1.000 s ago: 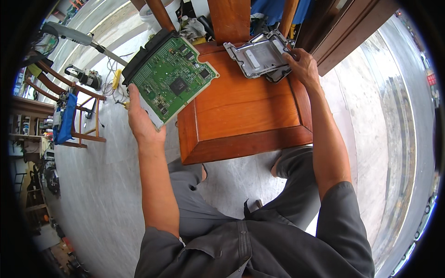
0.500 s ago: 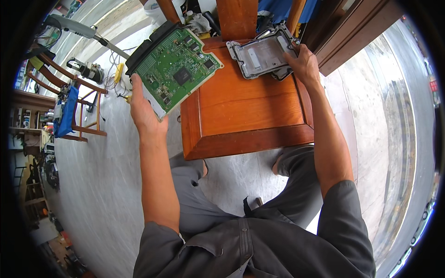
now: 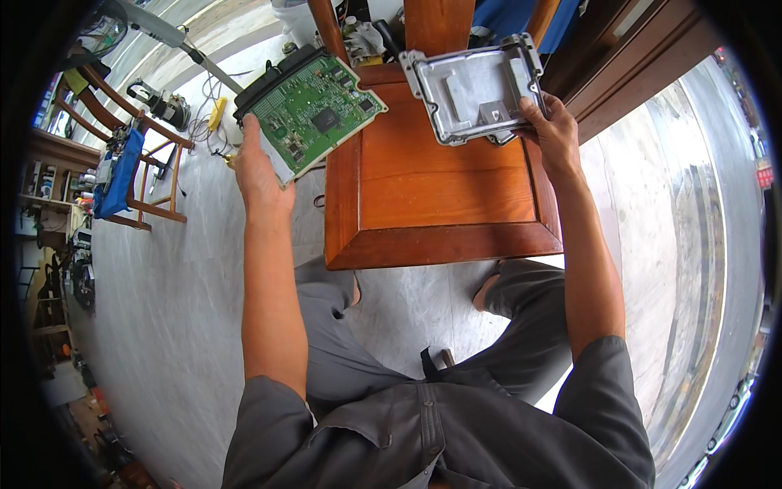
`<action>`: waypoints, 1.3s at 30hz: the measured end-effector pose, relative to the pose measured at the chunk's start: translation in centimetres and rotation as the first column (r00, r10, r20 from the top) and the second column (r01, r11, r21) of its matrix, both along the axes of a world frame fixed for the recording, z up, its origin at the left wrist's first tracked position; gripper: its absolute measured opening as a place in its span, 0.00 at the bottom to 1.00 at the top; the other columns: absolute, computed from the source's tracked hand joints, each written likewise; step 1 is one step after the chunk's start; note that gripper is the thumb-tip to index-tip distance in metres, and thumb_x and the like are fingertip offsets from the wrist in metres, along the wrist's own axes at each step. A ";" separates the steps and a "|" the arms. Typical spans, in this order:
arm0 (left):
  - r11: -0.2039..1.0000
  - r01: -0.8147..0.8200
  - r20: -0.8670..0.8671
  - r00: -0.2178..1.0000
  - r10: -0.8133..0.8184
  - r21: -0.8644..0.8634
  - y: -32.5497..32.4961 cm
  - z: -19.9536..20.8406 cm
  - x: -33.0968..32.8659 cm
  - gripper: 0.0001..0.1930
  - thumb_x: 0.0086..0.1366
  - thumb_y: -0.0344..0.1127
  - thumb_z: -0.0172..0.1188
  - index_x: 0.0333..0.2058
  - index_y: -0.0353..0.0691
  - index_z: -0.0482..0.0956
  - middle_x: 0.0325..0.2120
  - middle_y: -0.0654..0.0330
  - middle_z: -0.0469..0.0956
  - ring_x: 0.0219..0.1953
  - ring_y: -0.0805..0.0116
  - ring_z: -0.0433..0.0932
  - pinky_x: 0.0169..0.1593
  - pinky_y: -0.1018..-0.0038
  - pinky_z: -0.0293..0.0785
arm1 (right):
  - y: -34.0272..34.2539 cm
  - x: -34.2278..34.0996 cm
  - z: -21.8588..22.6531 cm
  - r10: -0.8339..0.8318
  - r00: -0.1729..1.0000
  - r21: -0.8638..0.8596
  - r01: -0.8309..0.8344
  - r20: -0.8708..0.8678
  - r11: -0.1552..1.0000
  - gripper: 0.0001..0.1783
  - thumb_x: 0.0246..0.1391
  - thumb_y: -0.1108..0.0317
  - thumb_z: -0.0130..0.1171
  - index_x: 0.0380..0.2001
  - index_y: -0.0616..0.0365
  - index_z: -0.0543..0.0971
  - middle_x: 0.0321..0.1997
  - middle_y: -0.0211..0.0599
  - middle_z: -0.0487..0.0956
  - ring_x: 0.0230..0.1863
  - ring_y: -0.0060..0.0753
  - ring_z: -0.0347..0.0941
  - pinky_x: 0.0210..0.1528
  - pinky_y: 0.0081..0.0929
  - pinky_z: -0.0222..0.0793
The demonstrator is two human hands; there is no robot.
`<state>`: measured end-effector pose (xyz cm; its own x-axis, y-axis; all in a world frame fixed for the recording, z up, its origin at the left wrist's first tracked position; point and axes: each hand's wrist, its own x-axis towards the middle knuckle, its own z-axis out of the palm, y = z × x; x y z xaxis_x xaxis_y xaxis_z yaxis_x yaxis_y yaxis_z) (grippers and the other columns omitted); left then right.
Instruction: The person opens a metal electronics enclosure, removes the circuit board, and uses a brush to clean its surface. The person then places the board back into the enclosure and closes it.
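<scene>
My left hand (image 3: 257,167) grips a green circuit board (image 3: 314,114) with a black connector block along its far edge, holding it tilted above the left edge of a wooden chair seat (image 3: 440,191). My right hand (image 3: 554,134) holds a grey cast-metal cover (image 3: 476,85) by its right corner, lifted over the back of the same seat. The two parts are apart, side by side.
The chair's back posts (image 3: 440,24) rise at the top. A wooden chair (image 3: 134,175) with a blue cloth stands at the left on the pale stone floor. Tools and cables (image 3: 183,106) lie on the floor near it. A dark wooden frame (image 3: 627,65) runs along the right.
Both hands have drawn the parts nearer to me. The metal cover has risen off the seat, and the circuit board has shifted right toward it.
</scene>
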<state>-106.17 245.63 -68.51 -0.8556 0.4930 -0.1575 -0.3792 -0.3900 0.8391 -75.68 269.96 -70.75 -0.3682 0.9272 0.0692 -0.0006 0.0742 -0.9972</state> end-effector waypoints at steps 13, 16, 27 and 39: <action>0.882 0.460 0.020 0.887 -0.461 -0.103 3.5 -4.4 5.8 0.21 0.72 0.48 0.58 0.46 0.31 0.77 0.41 0.58 0.83 0.39 0.70 0.82 0.43 0.73 0.80 | -6.0 1.1 3.7 0.095 0.934 -0.200 -0.172 -0.344 0.965 0.12 0.64 0.63 0.61 0.42 0.60 0.78 0.34 0.30 0.81 0.33 0.14 0.79 0.40 0.17 0.85; 0.845 0.501 0.030 0.863 -0.504 -0.188 4.2 -6.1 7.3 0.21 0.71 0.49 0.60 0.44 0.33 0.78 0.39 0.60 0.82 0.36 0.74 0.80 0.40 0.75 0.78 | -6.7 0.9 4.0 0.107 0.938 -0.209 -0.183 -0.329 0.961 0.11 0.64 0.63 0.61 0.42 0.59 0.77 0.34 0.28 0.81 0.34 0.14 0.78 0.41 0.18 0.84; 0.857 0.391 -0.273 0.830 -0.486 -0.335 6.3 -6.0 8.8 0.16 0.72 0.41 0.57 0.39 0.30 0.80 0.36 0.61 0.80 0.36 0.78 0.76 0.39 0.78 0.72 | -8.1 1.3 4.5 0.123 0.943 -0.236 -0.202 -0.310 0.950 0.15 0.63 0.60 0.63 0.45 0.60 0.75 0.36 0.29 0.81 0.36 0.18 0.79 0.43 0.20 0.81; 0.929 0.344 -0.342 0.864 -0.370 -0.136 3.9 -1.7 5.8 0.39 0.70 0.64 0.51 0.61 0.30 0.66 0.54 0.50 0.74 0.56 0.63 0.74 0.59 0.70 0.69 | -8.6 0.1 4.1 0.085 0.960 -0.120 -0.120 -0.267 0.985 0.13 0.62 0.57 0.64 0.43 0.53 0.80 0.34 0.27 0.82 0.36 0.17 0.80 0.41 0.18 0.81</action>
<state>-100.33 249.56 -70.21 -0.6273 0.7748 0.0790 -0.1529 -0.2220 0.9630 -75.60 261.33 -66.62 -0.4473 0.8928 0.0532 -0.2617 -0.0737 -0.9623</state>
